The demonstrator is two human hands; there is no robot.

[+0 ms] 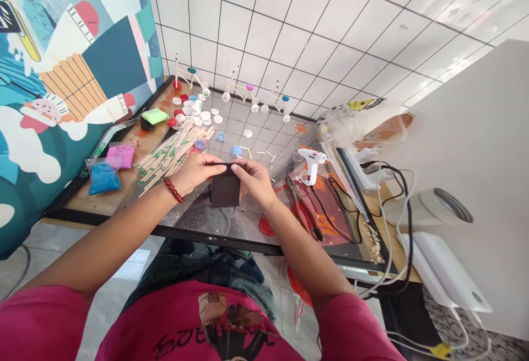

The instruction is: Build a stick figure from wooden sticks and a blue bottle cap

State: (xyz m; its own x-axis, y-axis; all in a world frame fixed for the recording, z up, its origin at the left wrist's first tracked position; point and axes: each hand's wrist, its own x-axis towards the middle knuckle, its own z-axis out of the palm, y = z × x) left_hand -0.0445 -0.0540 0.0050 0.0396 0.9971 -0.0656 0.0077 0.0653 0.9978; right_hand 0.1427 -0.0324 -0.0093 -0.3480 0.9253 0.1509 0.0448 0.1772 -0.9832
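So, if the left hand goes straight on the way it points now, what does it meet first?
The left hand already seems to touch the dark square piece, so the next thing in line is probably the right hand, though depth is unclear.

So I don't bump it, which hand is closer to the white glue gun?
Right. The right hand is beside the white glue gun, not touching it; the left hand is farther away, past the right hand.
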